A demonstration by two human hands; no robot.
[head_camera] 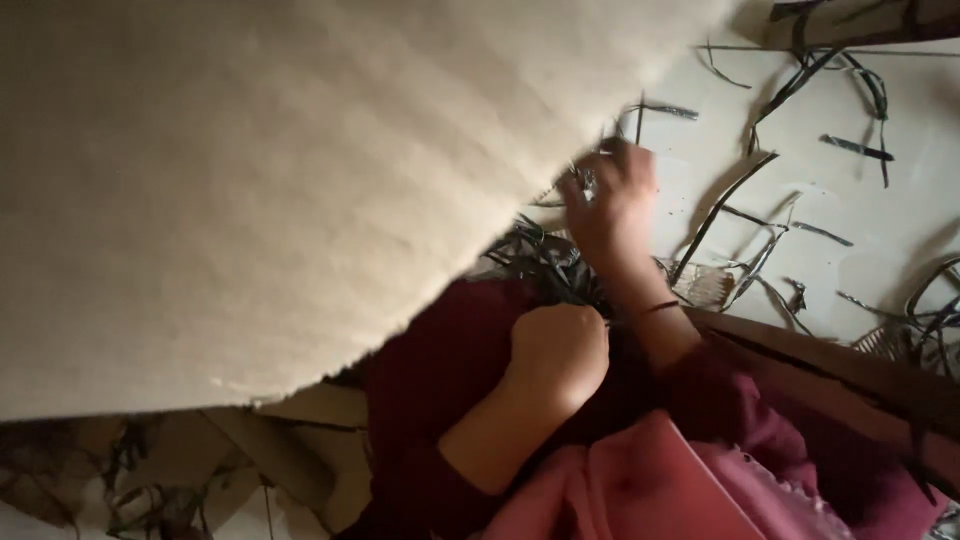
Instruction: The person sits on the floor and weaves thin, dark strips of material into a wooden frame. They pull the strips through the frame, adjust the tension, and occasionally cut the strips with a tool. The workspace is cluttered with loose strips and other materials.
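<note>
Clenching near the body, left hand (557,352) is a closed fist just below the cardboard sheet (300,180). Right hand (612,200) sits beyond it at the sheet's edge, pinching something small and shiny. Dark strips (760,250) lie scattered right of the sheet.

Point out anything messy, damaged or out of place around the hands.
Dark narrow strips lie scattered in curls and tangles across the pale floor, with a bunch piled by the left hand. The right hand works at the rough, ragged edge of a big cardboard sheet.
</note>
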